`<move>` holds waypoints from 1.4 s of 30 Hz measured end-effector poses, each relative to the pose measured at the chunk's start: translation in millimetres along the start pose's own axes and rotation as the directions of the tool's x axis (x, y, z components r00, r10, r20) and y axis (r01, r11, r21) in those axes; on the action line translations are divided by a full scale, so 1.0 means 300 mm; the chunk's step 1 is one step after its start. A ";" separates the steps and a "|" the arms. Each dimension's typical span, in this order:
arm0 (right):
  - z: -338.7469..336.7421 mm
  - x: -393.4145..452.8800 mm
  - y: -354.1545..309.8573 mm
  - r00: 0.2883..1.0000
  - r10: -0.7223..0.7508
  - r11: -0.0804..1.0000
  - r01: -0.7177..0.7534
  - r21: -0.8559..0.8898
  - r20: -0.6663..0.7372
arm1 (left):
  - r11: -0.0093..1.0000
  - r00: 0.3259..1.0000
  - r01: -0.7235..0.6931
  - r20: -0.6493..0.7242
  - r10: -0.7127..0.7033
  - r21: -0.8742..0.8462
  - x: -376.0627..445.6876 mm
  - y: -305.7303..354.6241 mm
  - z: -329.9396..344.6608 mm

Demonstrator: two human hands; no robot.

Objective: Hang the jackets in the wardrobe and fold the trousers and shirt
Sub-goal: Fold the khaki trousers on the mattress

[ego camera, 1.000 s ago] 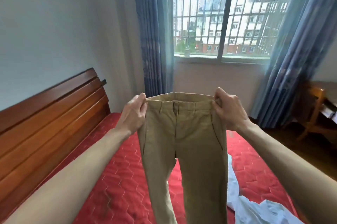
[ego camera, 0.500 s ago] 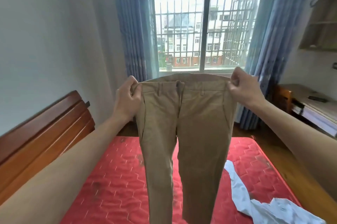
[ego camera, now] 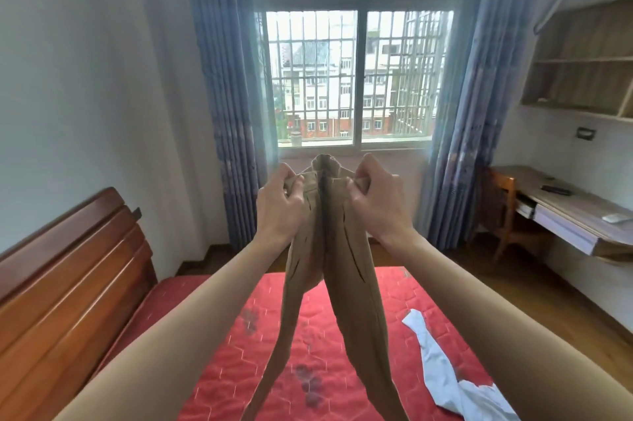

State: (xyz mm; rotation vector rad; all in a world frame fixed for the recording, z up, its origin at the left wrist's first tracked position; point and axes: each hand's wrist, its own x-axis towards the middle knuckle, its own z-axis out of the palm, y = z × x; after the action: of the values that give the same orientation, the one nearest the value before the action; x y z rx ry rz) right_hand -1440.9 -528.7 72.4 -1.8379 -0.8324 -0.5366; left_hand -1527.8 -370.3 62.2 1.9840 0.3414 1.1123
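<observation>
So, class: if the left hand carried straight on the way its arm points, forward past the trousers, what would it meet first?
Probably the wall below the window; the left hand, gripping the trousers, has nothing visible between, though depth is unclear.

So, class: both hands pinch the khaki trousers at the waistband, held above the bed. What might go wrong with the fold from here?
The trousers hang from the left hand and right hand alone; a slip could drop one side. The legs splay apart, so seams may misalign. Laid down, they might land on the white shirt.
</observation>
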 end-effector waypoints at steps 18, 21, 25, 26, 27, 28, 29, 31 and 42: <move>0.137 -0.142 0.095 0.999 0.013 0.939 -0.028 0.344 0.043 | 0.955 0.979 0.188 0.123 -0.163 -0.228 -0.068 0.053 0.062; 0.157 -0.148 0.112 0.994 0.073 0.938 -0.041 0.343 -0.079 | 0.942 0.980 0.163 0.156 -0.121 -0.292 -0.079 0.090 0.059; 0.182 -0.141 0.110 0.994 0.025 0.959 0.006 0.282 -0.106 | 0.972 0.977 0.090 0.209 -0.044 -0.218 -0.111 0.100 0.066; 0.184 -0.140 0.115 0.995 0.004 0.964 0.023 0.265 -0.099 | 0.970 0.978 0.094 0.203 -0.048 -0.226 -0.116 0.092 0.065; 0.184 -0.140 0.120 0.996 -0.019 0.969 0.039 0.245 -0.085 | 0.963 0.978 0.106 0.203 -0.056 -0.249 -0.122 0.084 0.061; 0.182 -0.144 0.123 0.997 -0.041 0.971 0.055 0.232 -0.063 | 0.955 0.977 0.121 0.205 -0.066 -0.270 -0.127 0.075 0.058; 0.181 -0.149 0.124 0.998 -0.056 0.971 0.063 0.230 -0.036 | 0.950 0.976 0.135 0.205 -0.078 -0.283 -0.133 0.067 0.055; 0.174 -0.158 0.122 0.999 -0.052 0.966 0.048 0.253 0.009 | 0.941 0.976 0.158 0.194 -0.102 -0.299 -0.150 0.057 0.054; 0.141 -0.189 0.096 1.000 -0.010 0.937 0.007 0.350 0.007 | 0.935 0.999 -0.023 0.019 0.032 -0.355 -0.180 0.104 0.092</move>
State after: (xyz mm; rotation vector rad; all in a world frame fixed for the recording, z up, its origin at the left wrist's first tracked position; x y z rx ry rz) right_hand -1457.4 -514.4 -0.7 -1.5097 -0.8804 -0.3582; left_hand -1541.2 -435.6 46.7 1.6839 0.0891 1.0810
